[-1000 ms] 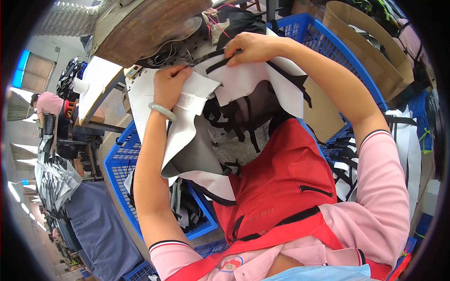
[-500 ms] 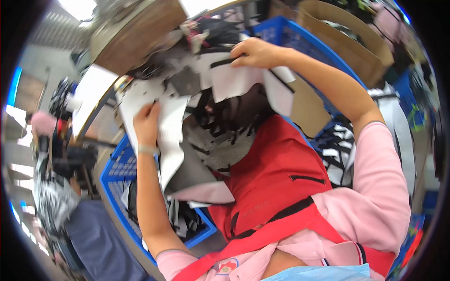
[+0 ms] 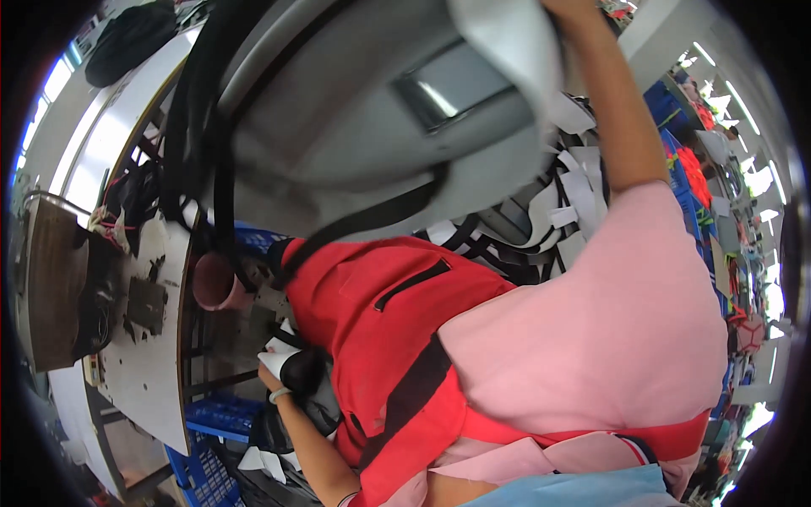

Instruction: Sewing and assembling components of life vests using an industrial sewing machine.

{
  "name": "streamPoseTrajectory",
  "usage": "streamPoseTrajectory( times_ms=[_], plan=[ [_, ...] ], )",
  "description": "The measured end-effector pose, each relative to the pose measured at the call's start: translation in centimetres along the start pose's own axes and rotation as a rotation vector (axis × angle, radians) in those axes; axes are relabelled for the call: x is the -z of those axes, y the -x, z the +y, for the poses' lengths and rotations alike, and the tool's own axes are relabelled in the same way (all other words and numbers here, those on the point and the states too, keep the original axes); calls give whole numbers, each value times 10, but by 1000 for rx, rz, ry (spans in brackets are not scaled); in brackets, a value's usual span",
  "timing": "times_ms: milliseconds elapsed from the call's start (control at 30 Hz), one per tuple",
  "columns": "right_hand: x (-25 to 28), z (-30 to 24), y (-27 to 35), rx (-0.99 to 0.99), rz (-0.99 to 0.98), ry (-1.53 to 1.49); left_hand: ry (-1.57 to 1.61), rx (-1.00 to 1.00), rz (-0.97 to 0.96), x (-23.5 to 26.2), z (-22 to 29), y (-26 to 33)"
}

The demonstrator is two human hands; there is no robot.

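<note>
A large grey-and-white sheet-like piece (image 3: 338,144) with black straps fills the upper middle, blurred by motion. One loose black strap (image 3: 372,215) hangs from it over my red apron. My right hand (image 3: 574,8), raised at the top edge and partly cut off, appears closed on the piece's white edge; its fingertips are hidden. Low on the left, my left hand (image 3: 270,378) is closed on a small white piece (image 3: 275,363), beside dark material and near the blue basket.
A white worktable (image 3: 152,363) with dark scraps and a boxy machine (image 3: 55,287) stands at left. Below it are a pink bin (image 3: 215,281) and a blue basket (image 3: 203,473). White and black strips (image 3: 541,224) lie heaped beyond my right side.
My view has swung to the right. My right hand has left the white pieces by the table and now lifts the large grey piece. My left hand has dropped from the table toward the basket.
</note>
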State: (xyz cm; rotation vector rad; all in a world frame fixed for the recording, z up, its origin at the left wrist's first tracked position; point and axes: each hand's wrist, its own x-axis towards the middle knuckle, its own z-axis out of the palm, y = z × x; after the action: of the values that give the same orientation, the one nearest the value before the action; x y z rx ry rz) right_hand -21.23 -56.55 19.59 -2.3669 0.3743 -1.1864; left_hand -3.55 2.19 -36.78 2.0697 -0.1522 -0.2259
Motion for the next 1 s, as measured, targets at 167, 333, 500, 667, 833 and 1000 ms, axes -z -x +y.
streamPoseTrajectory(
  times_ms=[167,333,500,667,833,1000],
  plan=[
    [159,120,84,-295,-138,529,157,-10,-71,12,12,4],
    [179,186,175,-1066,-1049,910,229,-94,-139,10,11,3],
    [107,154,100,-394,-541,714,336,120,-128,17,0,2],
    [-3,147,79,-59,-993,553,16,-116,-107,20,-7,8],
    [-59,225,173,-600,-882,778,313,83,-113,19,-11,14],
    [-100,325,246,-468,-740,978,218,158,-44,10,-2,9]
  ],
)
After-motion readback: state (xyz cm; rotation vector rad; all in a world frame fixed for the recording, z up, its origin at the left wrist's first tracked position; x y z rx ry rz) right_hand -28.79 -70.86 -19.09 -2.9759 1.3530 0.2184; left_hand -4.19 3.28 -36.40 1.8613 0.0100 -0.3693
